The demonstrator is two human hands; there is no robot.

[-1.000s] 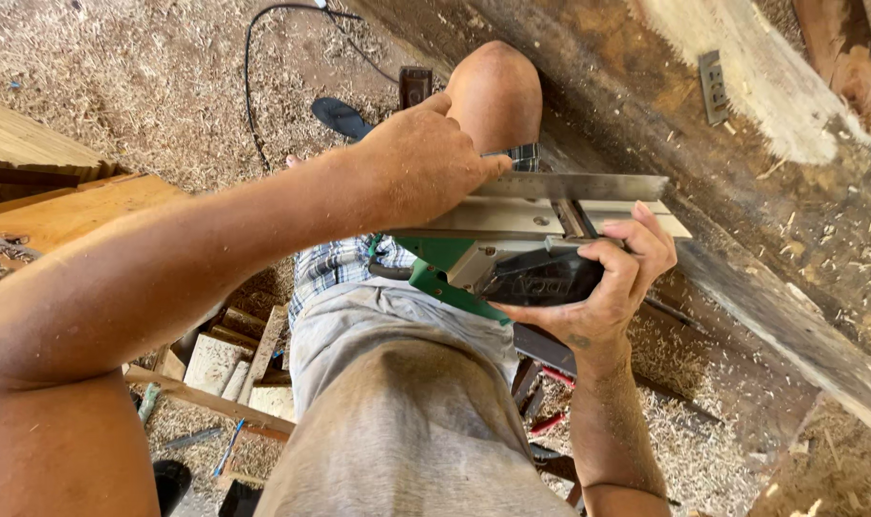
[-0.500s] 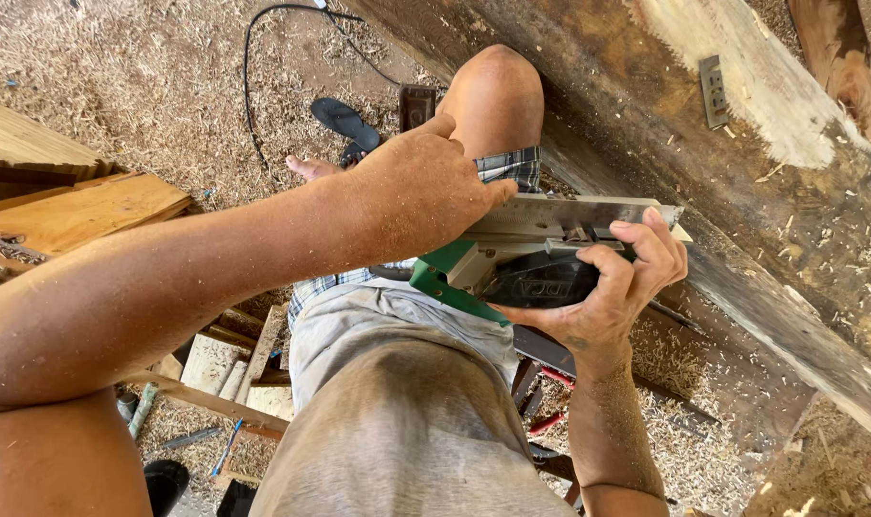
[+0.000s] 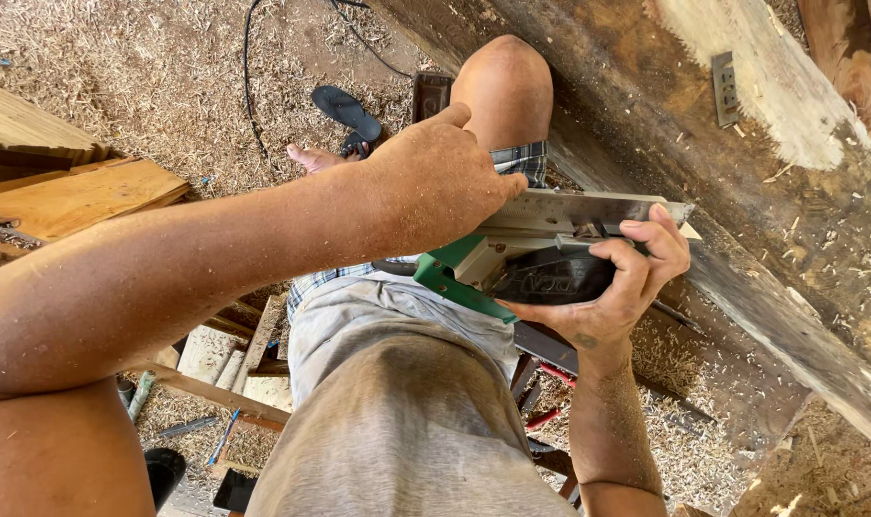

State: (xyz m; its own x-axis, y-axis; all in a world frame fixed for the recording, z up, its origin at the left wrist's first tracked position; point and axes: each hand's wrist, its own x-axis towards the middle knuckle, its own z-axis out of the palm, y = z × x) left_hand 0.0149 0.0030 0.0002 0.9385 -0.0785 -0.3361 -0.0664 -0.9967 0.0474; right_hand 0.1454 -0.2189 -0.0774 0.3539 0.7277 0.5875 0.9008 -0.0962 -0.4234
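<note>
Steadying an Upturned Planer Against the Log

Running diagonally past everything, the big rough log (image 3: 818, 230) was the landmark: bark-dark on its flank, pale where it had been cut, with a small metal blade piece (image 3: 725, 88) lying on top. Below it spread the shavings-strewn ground (image 3: 120, 67), with stacked planks (image 3: 72, 191) well away from the log and a black sandal (image 3: 345, 110) near its far end. Just beside the log's lower edge, the green electric planer (image 3: 512, 254) lay on the person's lap, its flat metal sole (image 3: 589, 209) turned up. The right hand (image 3: 613, 282) was curled about the black handle from beneath, fingers wrapped closed on it. The left hand (image 3: 445, 182) pressed down over the sole's near end, loosely closed; what its fingers gripped, if anything, was hidden. Doing this well probably meant a firm right-hand hold, so the tool could not rock, and fingers clear of the cutter slot.
</note>
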